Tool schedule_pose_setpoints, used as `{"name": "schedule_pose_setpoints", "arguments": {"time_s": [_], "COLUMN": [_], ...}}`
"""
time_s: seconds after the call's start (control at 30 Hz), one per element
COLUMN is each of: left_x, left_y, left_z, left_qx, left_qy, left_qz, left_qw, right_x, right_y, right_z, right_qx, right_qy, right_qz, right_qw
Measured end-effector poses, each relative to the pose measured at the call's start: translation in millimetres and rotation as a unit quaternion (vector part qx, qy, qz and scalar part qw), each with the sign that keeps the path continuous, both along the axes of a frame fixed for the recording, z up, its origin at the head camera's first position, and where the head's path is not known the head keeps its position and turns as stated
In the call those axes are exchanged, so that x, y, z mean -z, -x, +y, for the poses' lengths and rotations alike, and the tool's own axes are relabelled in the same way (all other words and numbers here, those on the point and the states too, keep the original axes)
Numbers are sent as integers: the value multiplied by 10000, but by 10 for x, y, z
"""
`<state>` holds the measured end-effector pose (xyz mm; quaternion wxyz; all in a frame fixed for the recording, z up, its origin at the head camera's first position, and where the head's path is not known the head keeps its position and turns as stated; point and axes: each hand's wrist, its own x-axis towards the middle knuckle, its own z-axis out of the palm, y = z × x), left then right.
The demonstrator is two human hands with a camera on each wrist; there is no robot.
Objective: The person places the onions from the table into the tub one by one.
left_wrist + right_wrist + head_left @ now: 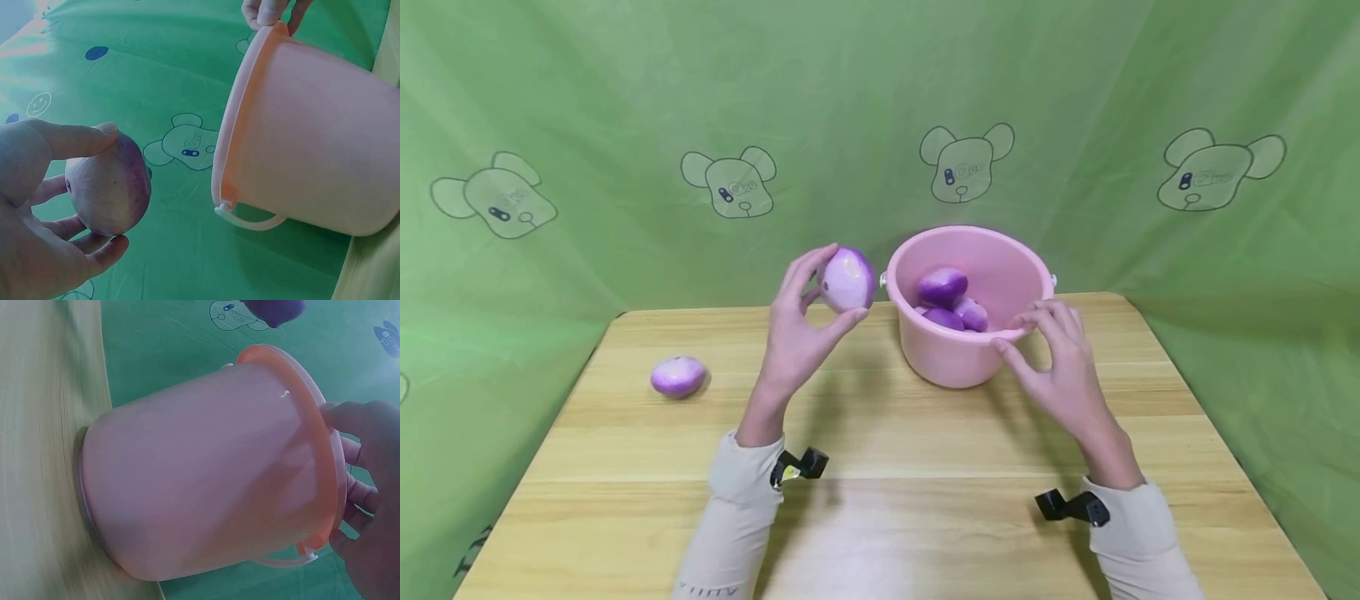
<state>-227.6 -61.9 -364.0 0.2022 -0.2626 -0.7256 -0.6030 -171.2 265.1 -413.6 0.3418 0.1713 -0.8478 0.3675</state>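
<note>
My left hand [797,333] holds a purple-and-white onion [847,281] between thumb and fingers, raised just left of the pink bucket [951,358]. The same onion [109,184] shows faint streaks and a dark spot at one end in the left wrist view. Several more purple onions [943,287] lie inside the bucket, partly covering one another. At the bucket's near right rim, my right hand [1060,367] pinches the edge, thumb outside and fingers over the inner side. The bucket stands upright on the table.
Another purple onion [678,377] lies on the left part of the wooden table [910,517]. A green cloth [850,100] with mouse-face drawings hangs behind and at both sides. The bucket's pale handle [250,220] hangs down along its side.
</note>
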Motion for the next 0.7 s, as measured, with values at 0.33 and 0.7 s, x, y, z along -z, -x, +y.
{"name": "schedule_pose_setpoints", "arguments": {"time_s": [0.33, 0.7], "left_x": [-74, -137], "left_y": [41, 84], "left_z": [170, 367], "left_qx": [303, 442], "left_qy": [-114, -92], "left_qz": [23, -135], "left_qw": [9995, 9989], "right_x": [4, 5], "right_y": [8, 4], "right_z": [-6, 2], "right_qx": [2, 39], "right_qy": [-35, -74], "right_qz": [-92, -31], "right_qw": [10000, 10000]}}
